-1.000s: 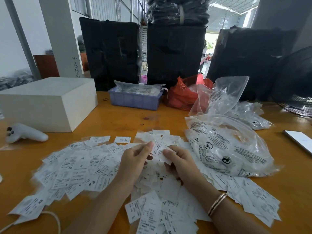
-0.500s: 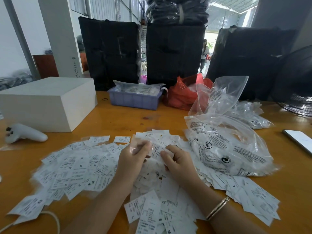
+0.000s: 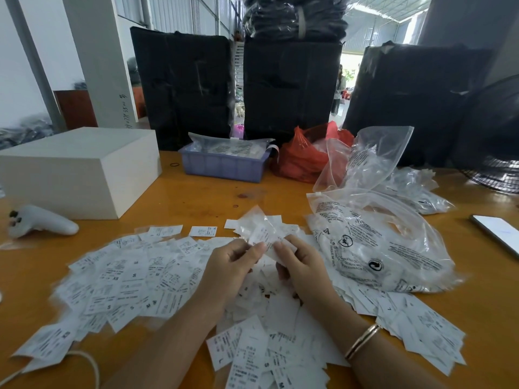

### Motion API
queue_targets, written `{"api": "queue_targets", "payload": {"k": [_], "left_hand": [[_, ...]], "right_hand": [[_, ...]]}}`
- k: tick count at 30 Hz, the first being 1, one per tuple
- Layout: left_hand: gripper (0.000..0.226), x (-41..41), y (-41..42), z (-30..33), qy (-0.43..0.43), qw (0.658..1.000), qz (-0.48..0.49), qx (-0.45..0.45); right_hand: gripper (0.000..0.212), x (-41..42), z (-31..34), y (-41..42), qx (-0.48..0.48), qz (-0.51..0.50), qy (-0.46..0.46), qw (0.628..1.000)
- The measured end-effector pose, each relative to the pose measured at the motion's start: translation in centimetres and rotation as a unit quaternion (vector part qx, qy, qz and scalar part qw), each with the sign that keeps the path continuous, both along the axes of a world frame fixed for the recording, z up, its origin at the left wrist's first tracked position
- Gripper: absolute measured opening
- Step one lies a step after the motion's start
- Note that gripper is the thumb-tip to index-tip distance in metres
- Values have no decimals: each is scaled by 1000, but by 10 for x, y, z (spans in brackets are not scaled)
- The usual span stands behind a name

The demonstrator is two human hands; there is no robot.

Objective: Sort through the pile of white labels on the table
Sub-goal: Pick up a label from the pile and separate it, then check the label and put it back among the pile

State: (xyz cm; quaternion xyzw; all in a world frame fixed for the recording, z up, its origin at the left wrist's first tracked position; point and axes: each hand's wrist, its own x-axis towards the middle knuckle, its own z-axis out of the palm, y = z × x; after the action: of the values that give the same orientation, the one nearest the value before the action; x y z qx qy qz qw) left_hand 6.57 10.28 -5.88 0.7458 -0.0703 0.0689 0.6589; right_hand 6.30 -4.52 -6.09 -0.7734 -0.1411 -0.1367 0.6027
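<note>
A wide pile of white labels (image 3: 132, 279) with black size print covers the near part of the wooden table (image 3: 196, 197). Above the pile's middle my left hand (image 3: 229, 269) and my right hand (image 3: 302, 266) meet fingertip to fingertip. Between them they pinch a small clear packet of labels (image 3: 259, 228), which sticks up from the fingers, lifted off the pile. My right wrist wears a gold bangle.
A clear printed plastic bag (image 3: 376, 242) lies right of my hands, more bags behind it. At the back stand a blue tray (image 3: 223, 164), a red bag (image 3: 303, 155) and a white box (image 3: 78, 169). A white controller (image 3: 42, 223) lies left, a phone (image 3: 497, 231) right.
Both hands have drawn together and lifted slightly. The small clear packet of labels now stands higher between the fingertips than a second ago.
</note>
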Motion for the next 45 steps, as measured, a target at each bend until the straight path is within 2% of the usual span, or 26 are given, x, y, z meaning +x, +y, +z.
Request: {"api": "queue_targets", "payload": {"k": [2, 5, 7, 12, 17, 20, 23, 27, 30, 32, 35, 38, 40, 42, 44, 45], "left_hand": [[16, 2, 2, -2, 13, 1000, 10, -25], [8, 2, 1, -1, 35, 995, 13, -93], [11, 2, 1, -1, 39, 993, 19, -108], [18, -1, -2, -2, 16, 999, 3, 40], [28, 1, 3, 1, 15, 998, 64, -13], [21, -1, 1, 2, 19, 999, 25, 38], [17, -2, -1, 2, 5, 999, 11, 47], [21, 1, 2, 2, -9, 996, 43, 78], [14, 10, 14, 5, -11, 990, 97, 101], [13, 16, 29, 8, -8, 976, 169, 137], [29, 25, 56, 8, 5, 930, 269, 249], [39, 32, 77, 4, 74, 830, 316, 455], [39, 34, 82, 0, 122, 781, 308, 530], [57, 35, 84, -5, 149, 770, 312, 537], [84, 32, 82, -4, 127, 795, 339, 487], [91, 29, 79, -3, 78, 810, 346, 467]], "right_hand": [[29, 0, 1, 0, 17, 21, 20, 999], [25, 0, -1, 0, 30, 39, 44, 998], [29, 0, -1, 0, 19, 28, 47, 998], [32, 0, 1, 2, 25, 19, 45, 998], [21, 0, 0, 2, 35, 13, 41, 998], [20, -1, 1, 3, 9, 12, 29, 999], [21, -1, 1, 2, 25, 13, 29, 999], [22, -4, 2, 3, 29, 39, 25, 998], [26, -2, 1, 0, 43, 7, 20, 999], [25, -1, 0, -3, 55, -19, 13, 998], [24, 0, -1, -3, 58, -37, 1, 998], [25, -1, -1, -3, 58, -40, -4, 997], [25, -1, -1, -3, 61, -43, -7, 997], [25, -1, -1, -4, 68, -43, -9, 997], [25, -1, -2, -4, 72, -43, -10, 996], [25, -1, -2, -5, 71, -43, -9, 996]]}}
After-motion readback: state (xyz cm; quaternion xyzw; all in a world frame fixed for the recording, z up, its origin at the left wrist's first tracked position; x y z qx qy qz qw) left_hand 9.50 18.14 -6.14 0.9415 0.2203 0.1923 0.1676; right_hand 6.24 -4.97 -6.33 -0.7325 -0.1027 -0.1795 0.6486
